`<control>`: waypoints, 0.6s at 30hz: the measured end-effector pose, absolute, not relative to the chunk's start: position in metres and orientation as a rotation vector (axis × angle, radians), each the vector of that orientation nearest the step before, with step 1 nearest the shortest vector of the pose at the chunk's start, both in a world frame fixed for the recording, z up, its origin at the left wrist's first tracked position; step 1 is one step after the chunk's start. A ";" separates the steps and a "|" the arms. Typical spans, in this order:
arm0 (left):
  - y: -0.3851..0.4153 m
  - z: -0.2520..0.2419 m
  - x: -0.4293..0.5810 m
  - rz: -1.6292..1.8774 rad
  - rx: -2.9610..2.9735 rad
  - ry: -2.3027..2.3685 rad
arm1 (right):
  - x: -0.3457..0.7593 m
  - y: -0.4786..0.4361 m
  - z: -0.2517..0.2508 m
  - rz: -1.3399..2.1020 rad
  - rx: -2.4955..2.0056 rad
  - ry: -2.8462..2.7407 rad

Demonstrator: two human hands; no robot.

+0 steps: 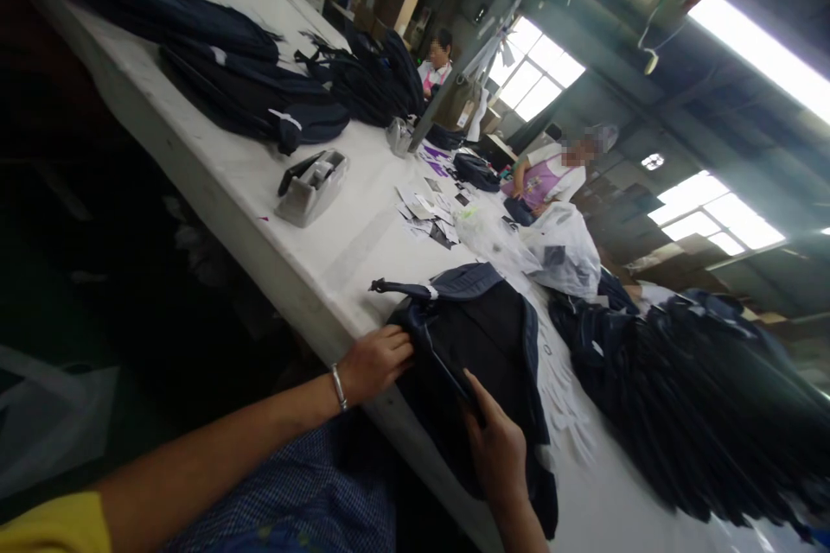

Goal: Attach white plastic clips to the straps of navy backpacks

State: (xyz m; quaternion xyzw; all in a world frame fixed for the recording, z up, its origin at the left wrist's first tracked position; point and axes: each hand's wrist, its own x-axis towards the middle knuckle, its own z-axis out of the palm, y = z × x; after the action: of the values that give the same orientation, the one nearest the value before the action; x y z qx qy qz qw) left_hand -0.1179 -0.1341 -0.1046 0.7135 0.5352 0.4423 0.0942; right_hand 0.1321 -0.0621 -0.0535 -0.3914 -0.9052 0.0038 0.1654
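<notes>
At the near edge of the long white desk point(213, 164), your left hand point(374, 360) grips the side of a dark backpack point(483, 337) while your right hand point(496, 445) clasps its lower edge. A tape dispenser point(311, 183) sits farther back; beyond, paper tags point(428, 214), a plastic bag point(564, 251), and stacked backpacks point(700, 397) at right.

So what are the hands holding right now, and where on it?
Both hold the dark backpack: left hand at its near edge by the table rim, right hand on its front panel. How firm either hold is cannot be told.
</notes>
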 end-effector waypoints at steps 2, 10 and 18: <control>-0.126 -0.113 -0.121 1.346 1.964 1.813 | 0.132 -0.064 -0.055 -0.010 -1.087 -2.581; -0.115 -0.127 -0.130 1.472 1.399 1.954 | 0.133 -0.076 -0.064 -0.185 -0.971 -2.572; -0.098 -0.109 -0.159 1.258 1.228 1.849 | 0.130 -0.078 -0.065 -0.268 -0.857 -2.578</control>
State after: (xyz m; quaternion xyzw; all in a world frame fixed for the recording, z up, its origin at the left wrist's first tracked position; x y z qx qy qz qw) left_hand -0.1592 -0.0984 -0.1093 0.4604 0.6936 0.4716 0.2908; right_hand 0.1299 -0.0778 -0.0645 -0.3073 -0.9244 -0.0960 0.2043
